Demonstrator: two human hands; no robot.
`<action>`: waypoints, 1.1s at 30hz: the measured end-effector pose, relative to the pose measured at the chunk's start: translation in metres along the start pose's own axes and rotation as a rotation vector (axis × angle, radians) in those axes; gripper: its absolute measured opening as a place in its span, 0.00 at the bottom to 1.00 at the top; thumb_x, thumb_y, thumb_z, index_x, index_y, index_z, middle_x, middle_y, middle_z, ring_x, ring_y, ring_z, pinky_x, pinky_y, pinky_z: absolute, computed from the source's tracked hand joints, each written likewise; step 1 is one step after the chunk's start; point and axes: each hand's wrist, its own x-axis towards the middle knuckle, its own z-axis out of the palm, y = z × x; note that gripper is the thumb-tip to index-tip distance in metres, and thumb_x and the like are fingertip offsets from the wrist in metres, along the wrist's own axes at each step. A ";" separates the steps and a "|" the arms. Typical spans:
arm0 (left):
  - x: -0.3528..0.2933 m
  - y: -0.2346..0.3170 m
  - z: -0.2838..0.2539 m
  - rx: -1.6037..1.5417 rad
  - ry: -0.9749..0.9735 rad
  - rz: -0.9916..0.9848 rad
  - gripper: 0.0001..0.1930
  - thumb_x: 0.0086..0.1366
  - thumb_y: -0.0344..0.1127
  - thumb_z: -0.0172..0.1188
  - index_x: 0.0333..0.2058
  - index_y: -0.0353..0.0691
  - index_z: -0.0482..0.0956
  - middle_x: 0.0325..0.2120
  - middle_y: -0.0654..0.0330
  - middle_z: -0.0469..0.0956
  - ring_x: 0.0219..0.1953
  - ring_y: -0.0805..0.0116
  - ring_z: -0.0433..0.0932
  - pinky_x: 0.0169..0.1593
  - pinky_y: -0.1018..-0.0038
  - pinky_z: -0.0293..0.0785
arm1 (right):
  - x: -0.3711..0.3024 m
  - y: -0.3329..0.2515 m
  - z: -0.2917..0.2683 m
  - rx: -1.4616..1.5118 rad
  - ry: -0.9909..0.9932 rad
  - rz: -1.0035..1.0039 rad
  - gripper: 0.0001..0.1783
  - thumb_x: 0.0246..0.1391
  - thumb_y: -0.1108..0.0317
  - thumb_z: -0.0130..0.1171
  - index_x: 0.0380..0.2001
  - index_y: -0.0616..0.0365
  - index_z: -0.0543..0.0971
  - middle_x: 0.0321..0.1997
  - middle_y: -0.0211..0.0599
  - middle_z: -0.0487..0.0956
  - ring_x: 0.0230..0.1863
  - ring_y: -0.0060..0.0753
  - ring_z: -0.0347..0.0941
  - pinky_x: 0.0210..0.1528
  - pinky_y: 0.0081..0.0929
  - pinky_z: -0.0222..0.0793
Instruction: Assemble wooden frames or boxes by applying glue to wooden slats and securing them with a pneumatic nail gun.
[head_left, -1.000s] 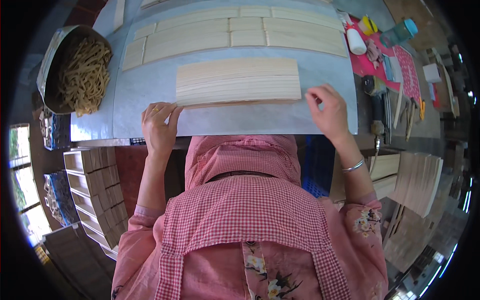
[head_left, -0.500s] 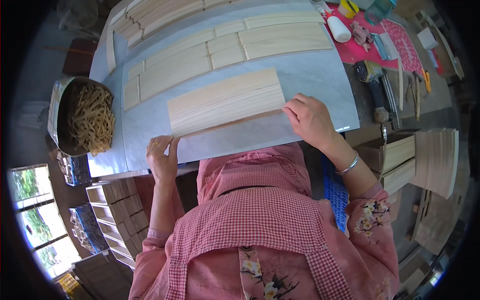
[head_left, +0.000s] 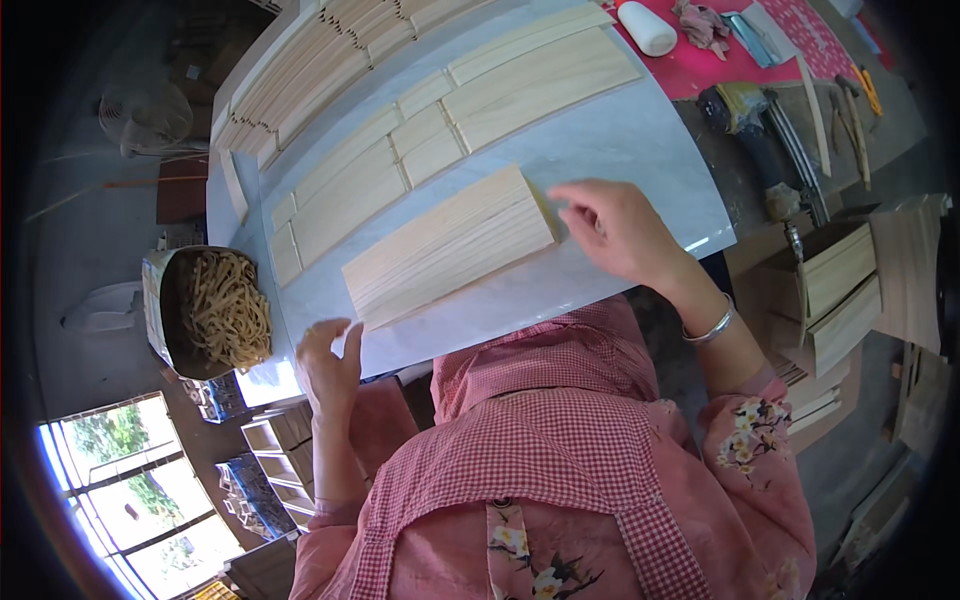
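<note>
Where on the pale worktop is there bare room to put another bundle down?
Bare worktop lies between the strip bundle, the far rows of cut wood pieces and the right hand. The near edge by the left hand is a narrow free band. The far left is crowded.

Around the bundle of wood strips [head_left: 450, 258] the pale worktop [head_left: 640, 140] lies bare on its near side and right end. Rows of wooden slats [head_left: 440, 130] close off the far side, and a metal bin of shavings [head_left: 205, 310] stands left of the bundle, off the worktop's edge.
</note>
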 end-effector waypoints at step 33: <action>0.074 0.155 0.097 -0.304 -0.049 0.676 0.22 0.35 0.42 0.75 0.21 0.42 0.69 0.54 0.42 0.72 0.54 0.47 0.69 0.60 0.54 0.61 | 0.045 -0.008 0.055 0.024 0.354 0.099 0.08 0.51 0.79 0.63 0.34 0.60 0.76 0.32 0.36 0.73 0.27 0.38 0.71 0.31 0.32 0.69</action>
